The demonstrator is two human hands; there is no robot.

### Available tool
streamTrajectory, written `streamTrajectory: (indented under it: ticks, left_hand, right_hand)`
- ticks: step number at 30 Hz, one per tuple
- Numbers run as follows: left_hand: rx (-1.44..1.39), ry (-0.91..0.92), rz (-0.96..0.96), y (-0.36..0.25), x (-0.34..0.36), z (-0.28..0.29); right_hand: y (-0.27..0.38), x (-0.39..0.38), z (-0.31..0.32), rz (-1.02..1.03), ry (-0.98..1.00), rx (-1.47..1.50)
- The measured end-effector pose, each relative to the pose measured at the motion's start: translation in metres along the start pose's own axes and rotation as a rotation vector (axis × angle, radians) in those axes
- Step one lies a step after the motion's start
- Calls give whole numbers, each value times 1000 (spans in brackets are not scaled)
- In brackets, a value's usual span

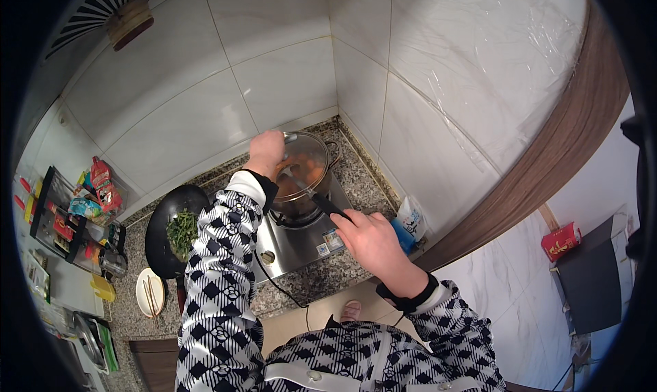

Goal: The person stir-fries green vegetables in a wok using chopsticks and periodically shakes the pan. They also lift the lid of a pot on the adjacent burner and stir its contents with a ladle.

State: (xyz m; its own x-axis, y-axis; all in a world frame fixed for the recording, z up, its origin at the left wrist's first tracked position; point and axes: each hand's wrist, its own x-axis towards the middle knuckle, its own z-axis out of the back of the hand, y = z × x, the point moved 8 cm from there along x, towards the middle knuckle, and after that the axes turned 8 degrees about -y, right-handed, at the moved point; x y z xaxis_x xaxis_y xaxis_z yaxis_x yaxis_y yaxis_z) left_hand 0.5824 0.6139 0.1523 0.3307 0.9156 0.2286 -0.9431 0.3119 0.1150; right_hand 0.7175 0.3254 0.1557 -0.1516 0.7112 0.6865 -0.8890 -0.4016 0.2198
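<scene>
A steel pot (327, 184) with orange-red food stands on a small steel gas stove (294, 245) in the tiled corner. My left hand (265, 152) grips the glass lid (301, 169) by its knob and holds it tilted over the pot's left side. My right hand (369, 240) holds the black handle of a utensil (327, 204) whose end reaches into the pot under the lid. Both sleeves are black-and-white patterned.
A black wok (168, 217) with chopped greens sits left of the stove on the speckled counter (311, 279). A white plate with chopsticks (149, 293) lies near the front edge. A rack of jars and packets (75, 221) stands far left. A white bag (410, 217) leans on the right wall.
</scene>
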Motion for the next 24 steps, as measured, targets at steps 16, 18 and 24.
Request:
streamTrajectory:
  ticks: [16,18,24]
  left_hand:
    - [-145,-59,66,1,-18,20]
    - [-192,-124,71,0,-27,40]
    - [-499,-317,25,26,-105,162]
  right_hand:
    - [-5,12,-8,-28,58,30]
    - [-12,16,-16,-57,168,41]
    - [-2,8,40,12,-130,113]
